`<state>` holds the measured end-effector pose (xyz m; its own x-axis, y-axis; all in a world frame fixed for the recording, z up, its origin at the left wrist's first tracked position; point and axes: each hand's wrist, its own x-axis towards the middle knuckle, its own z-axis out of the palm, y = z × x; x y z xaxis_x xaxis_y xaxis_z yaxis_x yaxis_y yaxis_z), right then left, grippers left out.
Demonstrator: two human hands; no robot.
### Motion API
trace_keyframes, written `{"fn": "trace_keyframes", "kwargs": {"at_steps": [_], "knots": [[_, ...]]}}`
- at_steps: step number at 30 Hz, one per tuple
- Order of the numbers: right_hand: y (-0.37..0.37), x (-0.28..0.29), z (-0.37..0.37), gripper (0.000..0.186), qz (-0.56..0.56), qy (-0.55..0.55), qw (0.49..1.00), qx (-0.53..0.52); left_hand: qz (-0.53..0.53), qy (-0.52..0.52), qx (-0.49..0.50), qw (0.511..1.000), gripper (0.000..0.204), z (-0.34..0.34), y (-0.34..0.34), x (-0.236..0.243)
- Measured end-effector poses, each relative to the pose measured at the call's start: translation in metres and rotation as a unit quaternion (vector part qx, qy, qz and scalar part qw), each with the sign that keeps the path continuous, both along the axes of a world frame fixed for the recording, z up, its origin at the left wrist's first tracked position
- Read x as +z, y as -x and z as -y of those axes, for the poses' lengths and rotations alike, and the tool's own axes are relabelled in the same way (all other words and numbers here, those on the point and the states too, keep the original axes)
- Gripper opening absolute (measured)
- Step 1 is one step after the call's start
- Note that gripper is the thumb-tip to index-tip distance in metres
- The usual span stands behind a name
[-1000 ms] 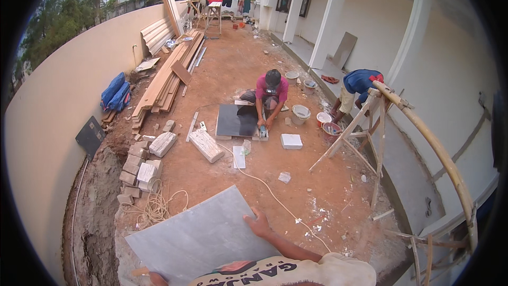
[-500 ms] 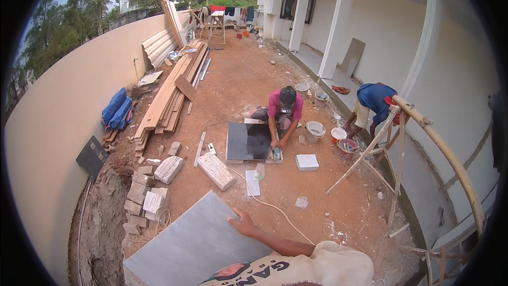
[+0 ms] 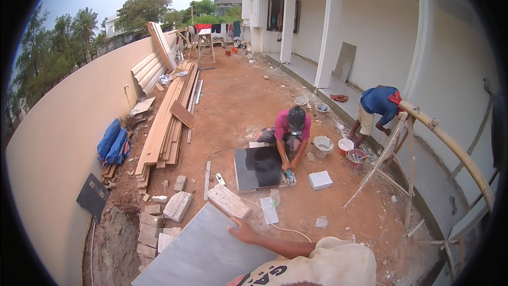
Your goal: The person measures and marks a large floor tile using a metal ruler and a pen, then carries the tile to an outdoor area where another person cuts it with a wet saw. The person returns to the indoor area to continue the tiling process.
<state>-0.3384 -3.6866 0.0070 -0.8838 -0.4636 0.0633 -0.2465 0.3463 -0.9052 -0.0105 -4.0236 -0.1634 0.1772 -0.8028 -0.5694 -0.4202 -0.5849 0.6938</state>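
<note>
A large grey tile (image 3: 203, 249) slants across the bottom of the view in front of my body. My right hand (image 3: 243, 230) is closed on its right edge, thumb on the upper face and the other fingers mostly hidden. My left hand is out of sight. Just beyond the tile's far corner lies a long whitish block (image 3: 228, 201). Farther ahead, a crouching person in a pink shirt (image 3: 283, 124) holds a blue-green power tool (image 3: 289, 176) at the right edge of a glossy dark tile (image 3: 257, 167).
Stacked blocks (image 3: 151, 233) and a dug trench (image 3: 114, 243) lie at left, below long planks (image 3: 164, 127). At right stand a wooden trestle (image 3: 389, 159), buckets (image 3: 321, 145) and a bending person in blue (image 3: 377, 103). A pale cord (image 3: 286, 228) crosses the dirt.
My view has shifted, and the tile now hides more of the block stack at left. My right hand keeps its grip on the edge. The crouching person's head has tilted slightly.
</note>
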Motion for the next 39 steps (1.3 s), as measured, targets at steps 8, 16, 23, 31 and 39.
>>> {"fn": "trace_keyframes", "kwargs": {"at_steps": [8,16,23,31,39], "knots": [[0.048,0.025,0.07,0.047,-0.01,0.02,1.0,0.02,-0.058,0.026,0.094,0.993,0.067,0.056,-0.062,-0.064],[0.125,0.018,0.127,0.027,0.109,0.038,0.993,0.008,0.023,0.039,0.137,0.99,0.072,0.085,0.003,-0.052],[0.244,-0.025,0.2,0.021,0.15,0.034,0.987,0.053,0.031,0.031,0.152,0.987,0.073,0.116,0.071,-0.049],[0.368,-0.079,0.264,0.024,0.238,-0.061,0.969,0.036,0.041,0.014,0.156,0.987,0.067,0.158,0.166,-0.041],[0.436,-0.174,0.337,0.024,0.304,-0.084,0.949,0.01,0.082,-0.047,0.113,0.989,0.062,0.247,0.238,-0.098]]}}
